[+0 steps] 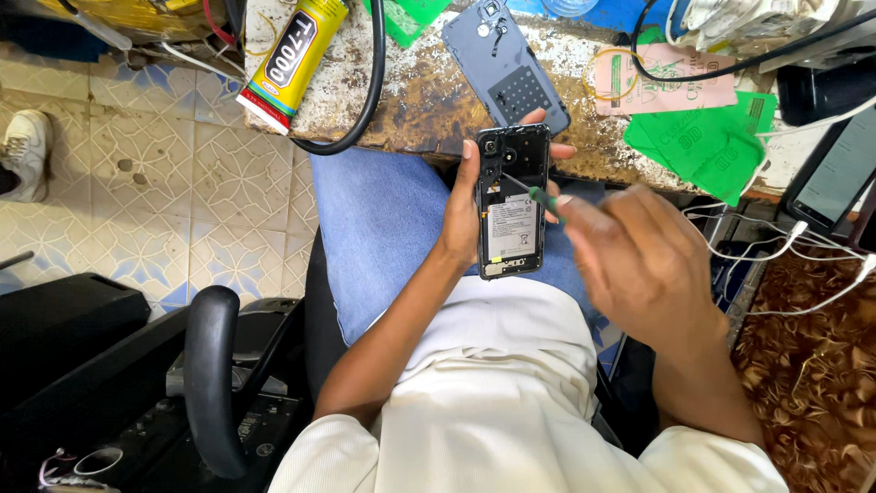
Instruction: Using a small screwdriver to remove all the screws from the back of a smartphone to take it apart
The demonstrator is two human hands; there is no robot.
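My left hand [461, 217] grips an opened black phone [512, 199] upright over my lap, its back off and the battery showing. My right hand [639, 260], blurred with motion, holds a thin screwdriver [538, 194] with a green handle, and the metal tip rests on the upper part of the phone near the camera. The removed grey back cover [505, 64] lies on the worn bench [420, 100] just beyond the phone.
A yellow glue tube [294, 57] and a black cable [372, 82] lie at the bench's left. Green and pink paper packets [707, 137] sit at right, beside another phone [835, 173] with white cables. A black chair armrest [212, 374] is at lower left.
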